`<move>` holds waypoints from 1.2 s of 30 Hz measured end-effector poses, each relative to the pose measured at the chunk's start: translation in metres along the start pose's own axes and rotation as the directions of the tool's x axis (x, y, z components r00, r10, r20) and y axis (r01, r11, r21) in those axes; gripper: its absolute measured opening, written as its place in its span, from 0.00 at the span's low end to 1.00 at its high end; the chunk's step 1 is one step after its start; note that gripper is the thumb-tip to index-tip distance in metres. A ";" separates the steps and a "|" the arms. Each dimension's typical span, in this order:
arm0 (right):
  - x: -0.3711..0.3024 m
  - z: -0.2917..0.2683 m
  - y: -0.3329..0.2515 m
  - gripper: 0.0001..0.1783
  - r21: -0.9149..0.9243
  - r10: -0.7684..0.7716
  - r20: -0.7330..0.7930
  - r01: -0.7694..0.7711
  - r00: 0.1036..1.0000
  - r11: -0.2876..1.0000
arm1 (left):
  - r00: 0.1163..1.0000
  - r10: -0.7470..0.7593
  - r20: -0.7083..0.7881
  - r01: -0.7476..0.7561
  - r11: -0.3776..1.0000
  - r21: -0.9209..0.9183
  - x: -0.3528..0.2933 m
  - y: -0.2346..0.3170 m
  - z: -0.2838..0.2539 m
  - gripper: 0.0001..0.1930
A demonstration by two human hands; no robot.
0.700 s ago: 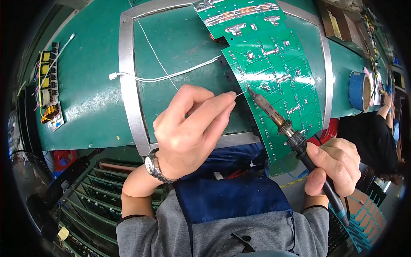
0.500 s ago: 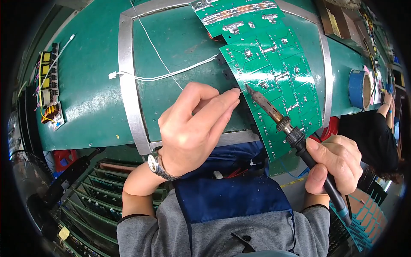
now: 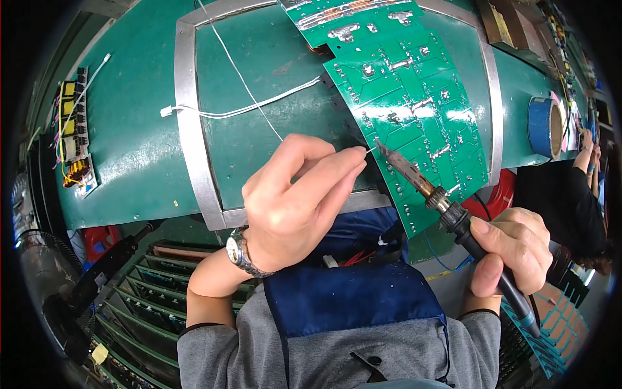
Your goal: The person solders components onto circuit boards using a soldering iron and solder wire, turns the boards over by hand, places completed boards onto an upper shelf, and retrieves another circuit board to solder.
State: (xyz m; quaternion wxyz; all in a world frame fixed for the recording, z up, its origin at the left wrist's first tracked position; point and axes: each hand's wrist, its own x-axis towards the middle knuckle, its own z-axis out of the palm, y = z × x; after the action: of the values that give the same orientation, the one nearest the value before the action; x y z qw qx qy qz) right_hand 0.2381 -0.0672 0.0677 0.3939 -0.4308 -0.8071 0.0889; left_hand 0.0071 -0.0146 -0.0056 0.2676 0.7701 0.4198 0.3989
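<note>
Since the earlier frames, both hands have shifted only slightly: the left hand (image 3: 291, 207) has eased its fingertips closer to the board, and the iron's tip has crept up to meet them. That left hand is curled, thumb and forefinger pinched shut on a thin silvery solder wire (image 3: 369, 150), whose free end pokes out just beside the tip of the black-handled soldering iron (image 3: 447, 211). The right hand (image 3: 515, 249) is wrapped closed around the iron's handle, low at the right, with its metal shaft slanting up and left onto the green printed circuit board (image 3: 402, 91). This board lies solder side up, tilted, and its lower corner hangs past the near edge of the green-topped workbench (image 3: 129, 149). A flat grey metal frame (image 3: 188, 123) borders the work area, and the left hand crosses its near strip. Left of the board the bench surface is open, apart from thin white wires (image 3: 240, 111). A blue tape roll (image 3: 544, 126) stands well apart near the right edge, and a small yellow-and-black component board (image 3: 72, 129) sits at the far left.
</note>
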 end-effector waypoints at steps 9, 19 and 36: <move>-0.005 -0.002 0.001 0.12 0.010 -0.043 0.009 0.043 0.999 0.999 | 0.999 -0.038 0.037 0.040 0.998 -0.057 -0.001 0.007 0.001 0.13; -0.021 -0.017 0.000 0.14 0.058 -0.024 -0.009 0.025 1.000 0.998 | 0.995 0.018 0.096 -0.015 1.000 -0.027 -0.009 0.012 -0.006 0.13; -0.031 -0.022 -0.013 0.15 0.015 -0.016 -0.053 0.017 0.998 1.000 | 0.982 0.073 0.174 -0.072 0.997 -0.008 -0.014 0.019 -0.008 0.14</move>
State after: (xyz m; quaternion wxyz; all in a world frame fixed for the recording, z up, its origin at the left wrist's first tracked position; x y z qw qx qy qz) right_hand 0.2555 -0.1038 0.0717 0.4192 -0.4233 -0.7991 0.0805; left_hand 0.0042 -0.0354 0.0076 0.2893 0.8165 0.3661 0.3400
